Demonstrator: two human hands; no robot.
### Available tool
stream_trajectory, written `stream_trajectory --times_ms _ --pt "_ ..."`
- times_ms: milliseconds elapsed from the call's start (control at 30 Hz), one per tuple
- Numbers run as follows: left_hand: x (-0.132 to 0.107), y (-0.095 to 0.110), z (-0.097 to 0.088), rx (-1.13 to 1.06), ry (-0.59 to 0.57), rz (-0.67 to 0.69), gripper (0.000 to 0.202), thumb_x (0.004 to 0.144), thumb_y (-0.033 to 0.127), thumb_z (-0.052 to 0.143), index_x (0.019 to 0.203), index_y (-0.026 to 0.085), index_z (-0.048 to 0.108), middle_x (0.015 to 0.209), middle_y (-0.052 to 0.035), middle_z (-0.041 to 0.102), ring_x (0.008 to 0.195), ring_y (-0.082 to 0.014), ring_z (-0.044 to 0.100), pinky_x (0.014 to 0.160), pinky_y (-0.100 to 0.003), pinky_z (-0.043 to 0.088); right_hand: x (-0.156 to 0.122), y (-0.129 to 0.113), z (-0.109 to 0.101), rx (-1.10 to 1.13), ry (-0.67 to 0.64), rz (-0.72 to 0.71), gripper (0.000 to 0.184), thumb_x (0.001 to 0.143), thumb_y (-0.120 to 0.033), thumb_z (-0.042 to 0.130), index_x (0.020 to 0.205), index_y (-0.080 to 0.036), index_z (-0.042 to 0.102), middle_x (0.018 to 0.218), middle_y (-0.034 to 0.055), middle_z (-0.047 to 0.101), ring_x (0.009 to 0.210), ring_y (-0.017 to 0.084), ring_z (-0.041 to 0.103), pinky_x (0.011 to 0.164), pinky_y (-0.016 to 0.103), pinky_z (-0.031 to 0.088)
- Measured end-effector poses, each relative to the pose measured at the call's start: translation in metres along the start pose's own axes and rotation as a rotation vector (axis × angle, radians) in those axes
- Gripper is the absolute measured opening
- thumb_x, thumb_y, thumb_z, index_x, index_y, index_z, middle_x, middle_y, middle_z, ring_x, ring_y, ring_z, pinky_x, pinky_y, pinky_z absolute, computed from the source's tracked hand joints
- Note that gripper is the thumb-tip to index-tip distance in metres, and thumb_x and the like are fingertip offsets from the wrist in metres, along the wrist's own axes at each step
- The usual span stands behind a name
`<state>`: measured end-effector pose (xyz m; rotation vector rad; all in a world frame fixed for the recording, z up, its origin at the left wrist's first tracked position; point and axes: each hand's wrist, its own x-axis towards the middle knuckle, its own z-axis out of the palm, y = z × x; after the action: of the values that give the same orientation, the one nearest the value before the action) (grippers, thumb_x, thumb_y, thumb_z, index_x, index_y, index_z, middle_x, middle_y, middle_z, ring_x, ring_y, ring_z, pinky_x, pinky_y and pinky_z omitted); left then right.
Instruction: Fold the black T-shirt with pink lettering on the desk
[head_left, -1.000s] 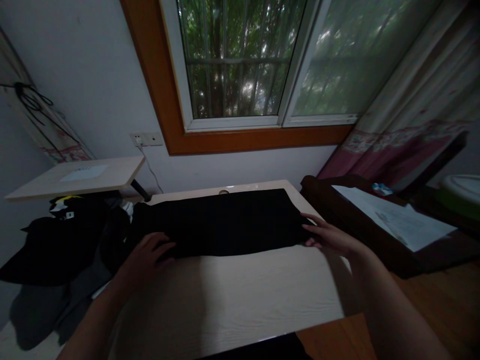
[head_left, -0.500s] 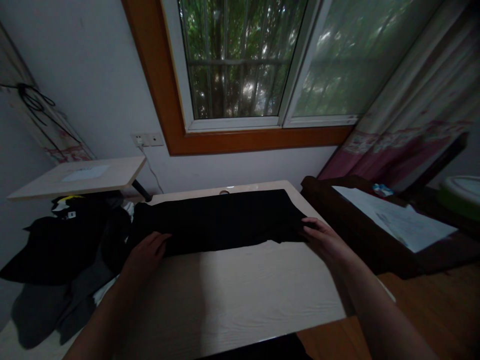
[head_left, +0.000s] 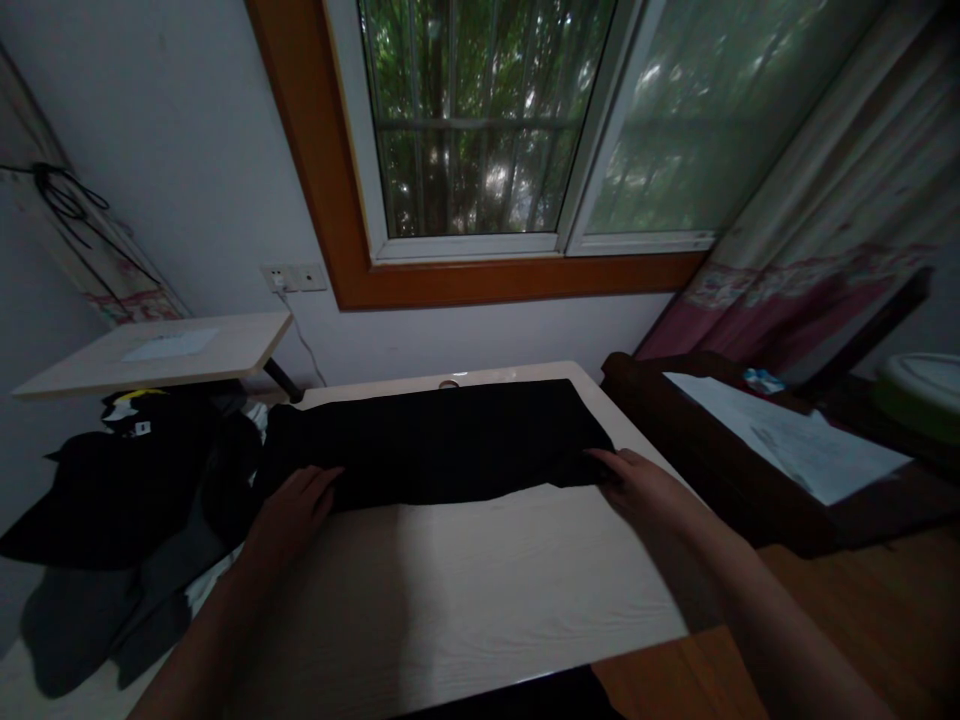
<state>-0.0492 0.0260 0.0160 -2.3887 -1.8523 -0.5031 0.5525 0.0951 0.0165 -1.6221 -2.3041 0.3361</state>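
A black garment [head_left: 450, 440] lies in a long, flat strip across the far part of the pale wooden table [head_left: 510, 580]. Its kind cannot be made out in the dim light. At its near left part, my left hand [head_left: 298, 500] is closed on the cloth, thumb and fingers close together. My right hand [head_left: 641, 482] pinches the near right corner, with the fingertips over the fabric and part of the thumb hidden. The lower edge runs slightly uneven between my two hands.
Dark clothes [head_left: 127, 490] are heaped at the left, beneath a raised shelf [head_left: 90, 360]. A window [head_left: 487, 130] is in the wall beyond. To the right stands dark brown furniture [head_left: 720, 450] with a white sheet [head_left: 787, 430] on it.
My right hand has moved slightly left and its fingers have closed on the garment's corner. The near right edge shifted a little. My left hand stays in place.
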Motion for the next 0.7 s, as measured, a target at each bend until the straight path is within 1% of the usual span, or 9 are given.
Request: stream_trajectory --times_ms 100,200,267,333,433,533,600,700 --pt "-0.005 -0.005 -0.001 0.024 -0.024 0.02 0.039 0.099 0.032 0.042 0.131 0.023 0.062 0.117 -0.0091 0.068 0.109 -0.0246 0.062 0.097 -0.042 0.052 -0.002 0.012 -0.004 -0.055 0.016 0.013 0.058 0.079 -0.019 0.059 0.136 -0.025 0.06 0.112 0.0111 0.068 0.096 0.026 0.066 0.088 0.037 0.053" --pt "-0.011 -0.012 -0.002 0.025 -0.057 0.065 0.036 0.098 0.027 0.044 0.126 0.023 0.065 0.117 -0.0085 0.068 0.11 -0.024 0.062 0.098 -0.041 0.051 -0.009 0.028 -0.006 -0.065 0.044 0.045 0.055 0.079 -0.022 0.061 0.134 -0.023 0.06 0.121 0.0128 0.066 0.103 0.028 0.066 0.094 0.039 0.052" --pt "-0.014 -0.015 -0.003 0.026 -0.06 0.085 0.035 0.097 0.023 0.044 0.123 0.022 0.066 0.117 -0.0086 0.068 0.11 -0.0236 0.062 0.099 -0.041 0.051 -0.014 0.036 -0.006 -0.07 0.044 0.057 0.055 0.079 -0.022 0.062 0.134 -0.022 0.06 0.122 0.0133 0.065 0.105 0.028 0.066 0.095 0.04 0.052" --pt "-0.017 -0.019 -0.003 0.017 -0.058 0.102 0.034 0.096 0.024 0.045 0.122 0.022 0.067 0.118 -0.0089 0.068 0.11 -0.0235 0.062 0.099 -0.041 0.051 -0.018 0.04 -0.005 -0.07 0.024 0.047 0.055 0.077 -0.019 0.061 0.132 -0.022 0.061 0.123 0.0128 0.065 0.107 0.028 0.065 0.096 0.039 0.051" --pt "-0.02 -0.024 0.0 -0.002 -0.069 0.143 0.034 0.095 0.032 0.052 0.125 0.025 0.066 0.122 -0.0091 0.066 0.111 -0.024 0.061 0.097 -0.04 0.052 -0.022 0.039 -0.002 -0.082 0.007 0.01 0.055 0.076 -0.015 0.058 0.13 -0.022 0.062 0.126 0.0116 0.064 0.112 0.028 0.063 0.099 0.04 0.051" --pt "-0.025 -0.033 0.003 0.017 -0.076 0.155 0.043 0.092 0.041 0.058 0.134 0.031 0.061 0.127 -0.0086 0.063 0.114 -0.0259 0.06 0.099 -0.044 0.051 -0.022 0.034 -0.004 -0.105 0.02 -0.014 0.053 0.075 -0.015 0.057 0.127 -0.024 0.065 0.121 0.0103 0.065 0.108 0.027 0.063 0.098 0.04 0.052" --pt "-0.029 -0.04 0.004 0.035 -0.082 0.134 0.046 0.092 0.039 0.057 0.137 0.032 0.059 0.129 -0.0088 0.063 0.116 -0.0266 0.059 0.099 -0.045 0.051 -0.022 0.03 -0.008 -0.108 0.037 -0.04 0.047 0.076 -0.019 0.06 0.122 -0.024 0.069 0.119 0.0101 0.064 0.105 0.027 0.065 0.096 0.04 0.053" --pt "-0.033 -0.049 0.001 0.052 -0.096 0.088 0.044 0.091 0.034 0.055 0.134 0.031 0.062 0.128 -0.0087 0.064 0.116 -0.0264 0.06 0.099 -0.044 0.051 -0.024 0.024 -0.015 -0.082 0.074 -0.087 0.036 0.081 -0.027 0.061 0.116 -0.025 0.072 0.132 0.0111 0.056 0.104 0.027 0.065 0.097 0.041 0.053"
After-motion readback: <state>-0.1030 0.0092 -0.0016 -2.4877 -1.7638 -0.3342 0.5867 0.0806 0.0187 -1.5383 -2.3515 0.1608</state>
